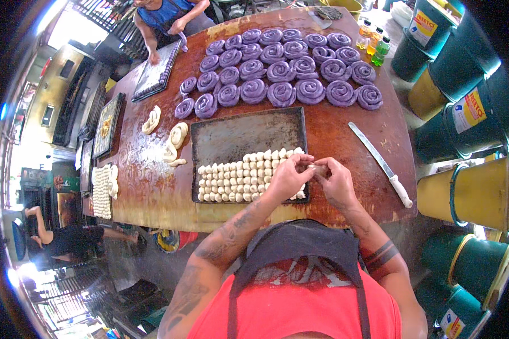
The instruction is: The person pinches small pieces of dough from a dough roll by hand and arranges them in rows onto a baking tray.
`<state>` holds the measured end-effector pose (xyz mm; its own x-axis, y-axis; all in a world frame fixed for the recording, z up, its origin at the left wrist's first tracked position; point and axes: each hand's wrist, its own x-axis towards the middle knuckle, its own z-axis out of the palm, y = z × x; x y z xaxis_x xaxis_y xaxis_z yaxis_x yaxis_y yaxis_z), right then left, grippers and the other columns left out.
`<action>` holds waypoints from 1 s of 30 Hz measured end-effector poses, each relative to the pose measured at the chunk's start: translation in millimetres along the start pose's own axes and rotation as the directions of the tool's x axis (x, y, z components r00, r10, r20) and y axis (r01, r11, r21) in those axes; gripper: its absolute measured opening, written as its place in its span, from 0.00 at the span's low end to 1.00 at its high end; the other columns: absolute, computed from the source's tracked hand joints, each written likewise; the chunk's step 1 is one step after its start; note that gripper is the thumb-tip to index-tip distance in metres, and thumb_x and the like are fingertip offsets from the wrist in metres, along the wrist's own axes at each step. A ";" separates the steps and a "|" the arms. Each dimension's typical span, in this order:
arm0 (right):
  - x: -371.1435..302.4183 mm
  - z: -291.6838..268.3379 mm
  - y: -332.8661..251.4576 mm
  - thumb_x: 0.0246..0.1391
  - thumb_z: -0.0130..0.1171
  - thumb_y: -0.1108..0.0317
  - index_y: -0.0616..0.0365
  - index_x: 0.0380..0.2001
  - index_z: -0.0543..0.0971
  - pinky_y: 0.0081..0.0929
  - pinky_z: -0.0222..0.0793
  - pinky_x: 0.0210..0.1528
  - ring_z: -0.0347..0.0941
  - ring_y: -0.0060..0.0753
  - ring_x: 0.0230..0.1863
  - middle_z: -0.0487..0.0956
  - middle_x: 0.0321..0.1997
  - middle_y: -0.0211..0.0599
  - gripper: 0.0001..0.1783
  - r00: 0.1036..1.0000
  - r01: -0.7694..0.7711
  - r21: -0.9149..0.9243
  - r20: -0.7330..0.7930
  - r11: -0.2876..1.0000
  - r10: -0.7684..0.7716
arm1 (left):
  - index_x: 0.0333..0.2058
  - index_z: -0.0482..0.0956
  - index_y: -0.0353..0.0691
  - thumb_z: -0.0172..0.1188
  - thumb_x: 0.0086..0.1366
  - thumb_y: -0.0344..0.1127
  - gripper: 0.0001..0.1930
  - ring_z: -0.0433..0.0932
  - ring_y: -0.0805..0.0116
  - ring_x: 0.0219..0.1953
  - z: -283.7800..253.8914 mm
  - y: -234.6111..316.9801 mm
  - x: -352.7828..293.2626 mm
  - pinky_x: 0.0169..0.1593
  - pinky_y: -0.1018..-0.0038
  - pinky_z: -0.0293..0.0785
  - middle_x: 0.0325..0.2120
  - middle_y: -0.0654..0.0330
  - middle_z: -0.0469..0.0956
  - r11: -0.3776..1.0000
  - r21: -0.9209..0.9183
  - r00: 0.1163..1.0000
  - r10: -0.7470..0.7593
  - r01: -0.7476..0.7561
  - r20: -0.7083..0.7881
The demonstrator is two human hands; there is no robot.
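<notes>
My left hand (pixel 290 176) and my right hand (pixel 336 182) meet over the right edge of a dark baking tray (pixel 232 134). Fingers pinched, both grip a small piece of pale dough (pixel 315 167), mostly hidden by the fingertips. Rows of small white dough balls (pixel 237 178) fill the near part of the tray, packed close together. The tray's far part is bare, stained metal. Left of the tray, a twisted rope of pale dough (pixel 177 138) and a shorter coil (pixel 151 120) lie on the wooden table (pixel 147 192).
Purple dough spirals (pixel 280 71) cover the table beyond the tray. A white-handled bread knife (pixel 380 158) lies at right, near drink bottles (pixel 381 52). Far left, a co-worker (pixel 169 17) handles purple dough at another tray (pixel 156 70). Buckets (pixel 466 189) line the right side.
</notes>
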<state>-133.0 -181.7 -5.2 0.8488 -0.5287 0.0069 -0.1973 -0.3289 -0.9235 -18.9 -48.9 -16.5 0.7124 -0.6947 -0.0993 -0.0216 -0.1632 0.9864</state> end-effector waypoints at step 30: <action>23.3 14.1 35.1 0.77 0.39 0.43 0.51 0.75 0.60 0.24 0.69 0.51 0.73 0.21 0.47 0.80 0.48 0.28 0.33 0.937 -0.298 0.443 0.304 0.845 0.171 | 0.41 0.85 0.35 0.64 0.63 0.26 0.08 0.84 0.62 0.37 -83.6 -29.3 4.1 0.42 0.70 0.82 0.38 0.52 0.85 0.904 0.410 0.967 0.201 -0.122 -0.157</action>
<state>-113.2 -194.5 -42.8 0.9110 -0.3135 -0.2680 -0.2023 0.2265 -0.9528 43.3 11.7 -34.8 0.7944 -0.5948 0.1229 -0.3937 -0.3502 0.8499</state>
